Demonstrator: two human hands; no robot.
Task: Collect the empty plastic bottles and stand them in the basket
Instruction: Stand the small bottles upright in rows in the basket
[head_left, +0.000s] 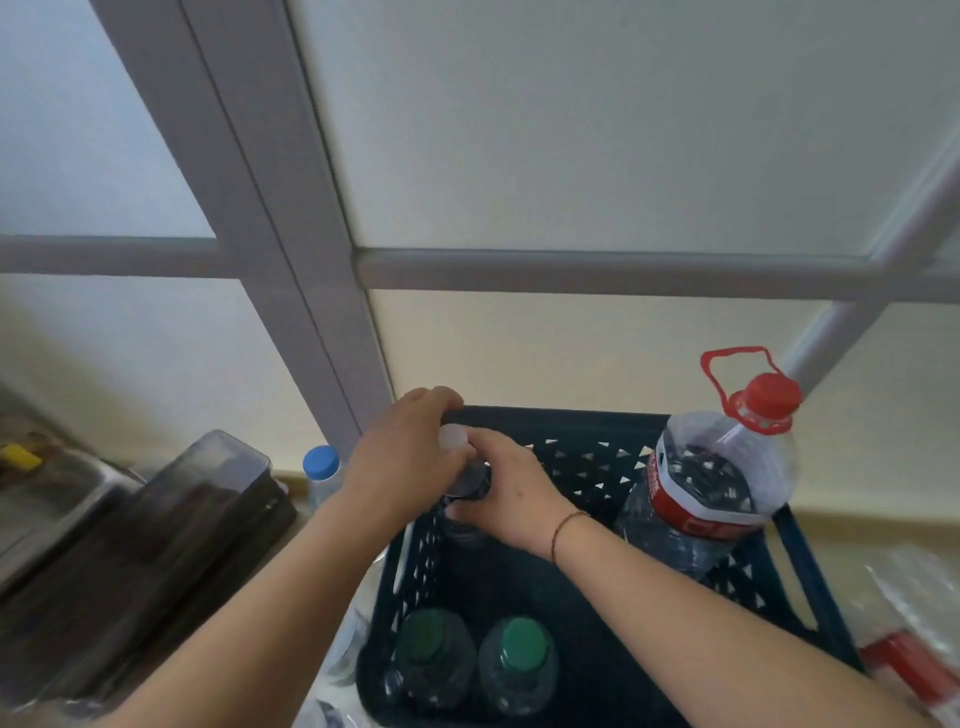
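I see both hands closed on one bottle (467, 499) at the basket's (800, 545) 10 o'clock corner: left hand (400, 457) at its white cap, right hand (509, 493) round the body.

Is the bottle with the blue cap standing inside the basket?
No, the blue-capped bottle stands outside the dark basket, beyond its left wall, next to the left hand.

A pale surface (857, 540) is seen only in patches. A dark blue basket (795, 561) is set on it, directly beneath the grip of the left hand (405, 447) and right hand (509, 493) on a small bottle (467, 527). Just left of the grip a blue-capped bottle (322, 467) is stood. Further left, dark clear boxes (156, 545) are stacked, with a metal tray (52, 499) beyond. Right of the grip and nearer, crumpled clear plastic (914, 597) is laid.
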